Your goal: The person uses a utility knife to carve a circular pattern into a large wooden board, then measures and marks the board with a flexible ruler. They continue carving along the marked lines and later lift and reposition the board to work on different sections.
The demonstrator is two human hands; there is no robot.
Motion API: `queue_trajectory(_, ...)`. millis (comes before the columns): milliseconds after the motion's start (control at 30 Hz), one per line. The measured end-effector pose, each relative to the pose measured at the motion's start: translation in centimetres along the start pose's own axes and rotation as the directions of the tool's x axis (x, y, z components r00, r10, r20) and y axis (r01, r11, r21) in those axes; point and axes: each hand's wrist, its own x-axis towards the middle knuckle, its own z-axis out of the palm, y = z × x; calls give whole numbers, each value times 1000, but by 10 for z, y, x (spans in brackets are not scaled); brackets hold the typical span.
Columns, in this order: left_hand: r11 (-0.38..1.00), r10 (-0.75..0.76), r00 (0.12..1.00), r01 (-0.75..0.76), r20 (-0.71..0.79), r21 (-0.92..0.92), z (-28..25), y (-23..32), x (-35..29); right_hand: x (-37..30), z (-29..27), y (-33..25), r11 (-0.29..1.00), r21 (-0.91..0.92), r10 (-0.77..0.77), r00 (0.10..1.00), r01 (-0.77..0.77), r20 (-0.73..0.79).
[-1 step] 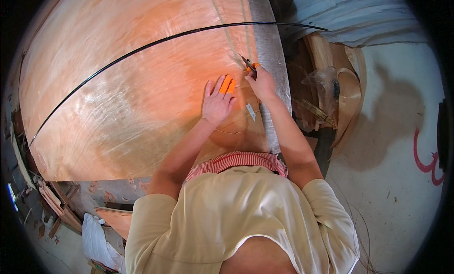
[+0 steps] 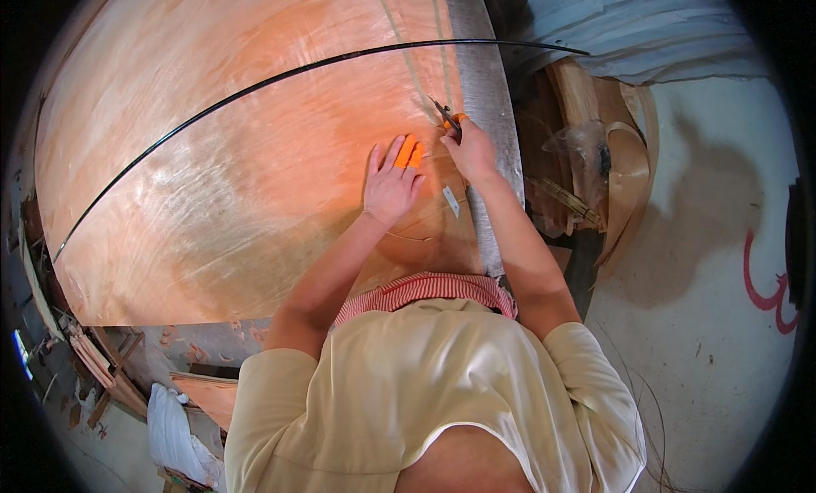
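Just right of the frame's upper centre, the right hand (image 2: pixel 472 153) is gripping a dark scissor-like tool (image 2: pixel 445 116) over the wood veneer sheet (image 2: pixel 212 195). Near the frame's centre, the left hand (image 2: pixel 390 191) is resting palm-down on the sheet with fingers extended, two wearing orange finger covers (image 2: pixel 415 156).

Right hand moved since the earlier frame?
No. The right hand, holding the dark tool, shows no visible shift in any direction against the grey strip beside the wood sheet.
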Motion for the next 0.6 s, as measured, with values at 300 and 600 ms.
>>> queue_trajectory(300,1000,-7,1000,7,13,4,-2,0,1,5,1,3,1000,-21,10,999,-9,44)
queue_trajectory(600,1000,-10,1000,9,23,23,-2,1,1,5,0,5,998,54,20,1000,-20,0)
